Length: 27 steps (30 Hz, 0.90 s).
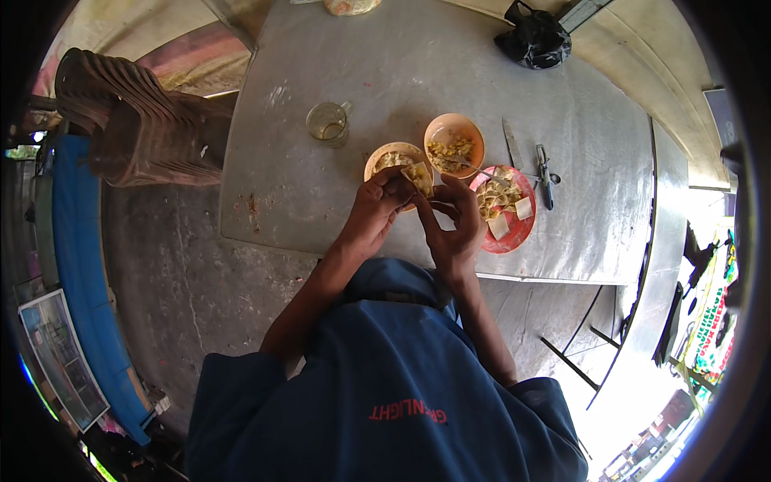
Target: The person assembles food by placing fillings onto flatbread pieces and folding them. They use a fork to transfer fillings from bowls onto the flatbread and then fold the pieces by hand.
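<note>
My left hand (377,213) and my right hand (455,229) meet above the near edge of the table, fingers pinched around a small pale wrapper (418,176) with yellowish filling. Partly hidden beneath it is a peach bowl (372,164) with pale food inside. Just beyond my right hand stands an orange bowl (460,123) of chopped yellow filling (446,153), and a metal utensil (483,172) leans out over its rim. A red plate (520,233) to the right carries folded pale pieces (499,194) and flat square wrappers (499,227).
Past the plate lie a knife (511,143) and a dark-handled tool (548,181). A glass mug (328,125) stands left of the bowls. At the far edge sits a black plastic bag (536,40). Stacked brown chairs (144,128) flank the metal table (289,197) on the left.
</note>
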Motion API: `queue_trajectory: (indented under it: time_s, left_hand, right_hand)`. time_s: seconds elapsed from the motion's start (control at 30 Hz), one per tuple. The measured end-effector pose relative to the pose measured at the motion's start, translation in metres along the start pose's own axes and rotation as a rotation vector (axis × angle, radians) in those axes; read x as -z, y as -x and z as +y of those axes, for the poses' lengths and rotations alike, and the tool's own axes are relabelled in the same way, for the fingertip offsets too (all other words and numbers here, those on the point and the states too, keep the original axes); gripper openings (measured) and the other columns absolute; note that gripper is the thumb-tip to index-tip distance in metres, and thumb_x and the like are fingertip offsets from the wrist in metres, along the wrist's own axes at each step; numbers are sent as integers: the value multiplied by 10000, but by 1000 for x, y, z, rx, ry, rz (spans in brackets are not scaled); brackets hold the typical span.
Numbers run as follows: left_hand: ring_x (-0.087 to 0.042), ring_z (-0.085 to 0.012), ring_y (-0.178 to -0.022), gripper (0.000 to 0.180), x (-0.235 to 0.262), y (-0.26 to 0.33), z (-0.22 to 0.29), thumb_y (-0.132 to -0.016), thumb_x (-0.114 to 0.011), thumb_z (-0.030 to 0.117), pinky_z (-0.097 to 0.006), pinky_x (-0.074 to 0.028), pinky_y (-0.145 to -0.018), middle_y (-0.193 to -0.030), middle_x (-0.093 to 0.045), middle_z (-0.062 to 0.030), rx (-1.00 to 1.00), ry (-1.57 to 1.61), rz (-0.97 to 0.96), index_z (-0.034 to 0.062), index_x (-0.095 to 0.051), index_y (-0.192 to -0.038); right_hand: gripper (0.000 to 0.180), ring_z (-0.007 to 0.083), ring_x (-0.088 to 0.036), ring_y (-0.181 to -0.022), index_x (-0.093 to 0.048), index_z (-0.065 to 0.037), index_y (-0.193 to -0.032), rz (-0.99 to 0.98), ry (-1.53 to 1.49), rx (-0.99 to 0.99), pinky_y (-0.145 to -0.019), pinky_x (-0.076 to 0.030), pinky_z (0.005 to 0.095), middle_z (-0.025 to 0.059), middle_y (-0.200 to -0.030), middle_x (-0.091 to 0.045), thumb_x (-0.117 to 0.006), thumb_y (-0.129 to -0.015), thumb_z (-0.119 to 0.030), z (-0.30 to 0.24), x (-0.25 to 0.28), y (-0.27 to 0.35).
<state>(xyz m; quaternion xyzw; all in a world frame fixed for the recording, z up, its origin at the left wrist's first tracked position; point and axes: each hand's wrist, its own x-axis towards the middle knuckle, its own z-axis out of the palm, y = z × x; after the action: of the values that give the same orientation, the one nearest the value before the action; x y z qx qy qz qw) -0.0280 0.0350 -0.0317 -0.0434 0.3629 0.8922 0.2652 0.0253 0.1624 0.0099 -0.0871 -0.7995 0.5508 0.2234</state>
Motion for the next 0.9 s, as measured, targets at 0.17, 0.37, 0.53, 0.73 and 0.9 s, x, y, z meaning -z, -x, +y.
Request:
queue_trajectory:
  time_s: [0.17,0.37,0.53,0.73,0.9]
  left_hand:
    - [-675,-165,-1009,318,-16,6,0,-964,-636,61,-322,-562,-890,-1113,-695,-101,-42,-52,-15,-2,-597,-1273]
    - [-708,-195,-922,299,-24,11,0,-965,-659,112,-326,-596,-805,-1074,-711,-123,-122,-221,23,-22,-642,-1232]
    - [-716,-242,-927,228,-24,16,-5,-981,-612,66,-369,-621,-783,-1042,-709,-149,-219,-349,25,-52,-646,-1172]
    - [-702,-223,-914,206,-31,21,-7,-972,-626,63,-364,-617,-773,-1039,-702,-142,-208,-447,51,-44,-659,-1145]
    - [-682,-189,-949,178,-40,13,-1,-951,-633,-9,-336,-602,-831,-1048,-679,-121,-335,-549,-21,-67,-654,-1117]
  right_hand:
    - [408,197,-736,-849,-605,-3,-1192,5,106,81,-763,-618,301,130,-953,-708,-775,-822,12,-3,24,-4]
    - [408,171,-706,-911,-577,-3,-1217,-122,-50,34,-789,-596,298,108,-994,-691,-743,-847,39,0,45,-11]
    - [453,146,-649,-975,-497,-24,-1246,-265,-346,-147,-847,-560,296,82,-1048,-621,-709,-857,72,8,56,-12]
    - [405,123,-633,-916,-496,-30,-1162,-315,-511,-206,-814,-543,298,58,-998,-621,-701,-831,79,19,60,-17]
    - [375,120,-600,-999,-461,-52,-1126,-439,-638,-191,-910,-510,309,54,-1073,-589,-666,-858,111,26,66,-30]
